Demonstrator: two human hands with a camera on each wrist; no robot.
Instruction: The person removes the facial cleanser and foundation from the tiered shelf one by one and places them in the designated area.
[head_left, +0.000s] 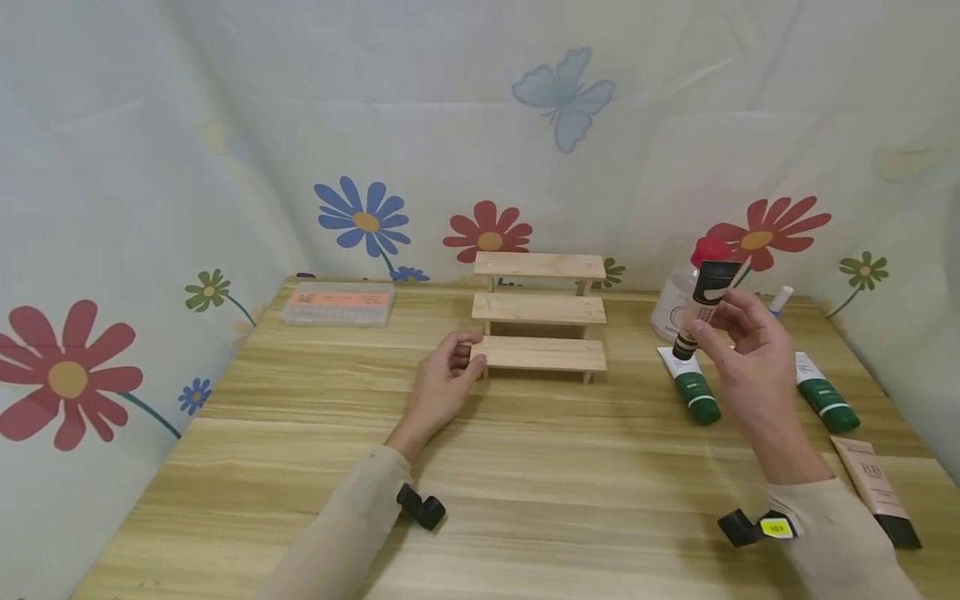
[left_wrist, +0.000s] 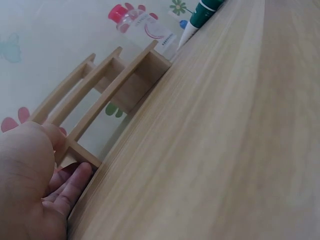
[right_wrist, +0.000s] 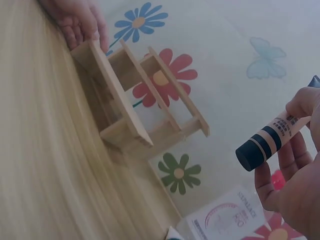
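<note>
My right hand (head_left: 753, 367) holds a beige and black cosmetic tube (right_wrist: 271, 138) between thumb and fingers. In the head view the tube is raised and tilted, its black cap downward, overlapping a clear bottle with a red cap (head_left: 663, 312). A small three-step wooden display stand (head_left: 543, 353) stands toward the back of the table. My left hand (head_left: 444, 383) grips the left end of its lowest step, thumb over the board's edge and fingers at the side support, as the left wrist view shows. All three steps of the stand (right_wrist: 125, 95) carry nothing.
On the right lie two green and white tubes (head_left: 697, 396) (head_left: 827, 404) and a beige BB tube with a black cap (head_left: 870, 479). A clear plastic case with an orange label (head_left: 339, 303) sits at the back left. A flower-printed curtain (head_left: 420, 133) closes off the table's back and sides.
</note>
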